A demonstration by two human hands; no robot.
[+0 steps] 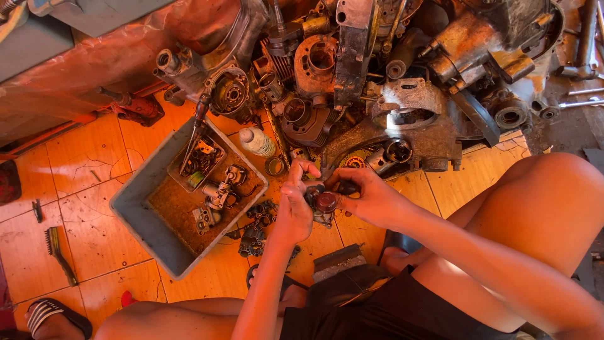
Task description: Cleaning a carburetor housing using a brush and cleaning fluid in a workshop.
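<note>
Overhead view of a seated person working over an orange tiled floor [94, 157]. The left hand [294, 211] and right hand [368, 198] meet at the centre of the frame, both closed around a small metal engine part [324, 204] with a round reddish cap; the part is held in the air between the two hands, above the floor and just in front of the person's knees. Most of its body is covered by the fingers, so its exact shape cannot be made out. The right hand also grips a dark handle-like piece [345, 186], of which only a short stretch shows. Beside the left hand stands a grey rectangular tray [135, 214], set at an angle; its floor is rusty brown and it holds a smaller shallow tray [200, 160] filled with small fittings, a carburettor-like part [220, 192], and a screwdriver [196, 126] leaning across its far rim. Loose dark metal pieces [255, 226] lie on the tiles just outside the tray's near corner. A white plastic bottle [257, 141] lies near the tray. Behind the hands a heap of rusted engine casings [402, 75] runs off the top edge; individual pieces overlap and are hard to separate. A wire brush [58, 249] lies at far left.
</note>
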